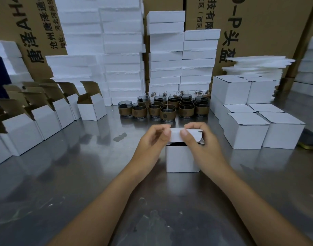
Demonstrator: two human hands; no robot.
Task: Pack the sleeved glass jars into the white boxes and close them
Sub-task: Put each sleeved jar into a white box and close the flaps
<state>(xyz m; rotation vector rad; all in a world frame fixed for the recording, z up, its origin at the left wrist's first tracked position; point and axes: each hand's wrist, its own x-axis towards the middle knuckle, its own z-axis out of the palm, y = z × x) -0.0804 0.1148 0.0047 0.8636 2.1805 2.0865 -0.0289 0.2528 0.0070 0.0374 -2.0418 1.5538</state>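
Observation:
A small white box (182, 159) stands on the steel table in front of me. A dark jar shows just inside its top opening. Its lid flap (177, 135) is bent forward over the opening. My left hand (154, 139) pinches the flap's left edge. My right hand (198, 137) curls over the flap's right side, thumb on its front. Several glass jars with brown sleeves (167, 108) stand in a cluster behind the box.
A row of open white boxes (45, 114) with raised flaps runs along the left. Closed white boxes (258, 125) are stacked at the right. White foam trays (123, 55) and brown cartons (255, 23) fill the back. A dark smear (120, 136) marks the table.

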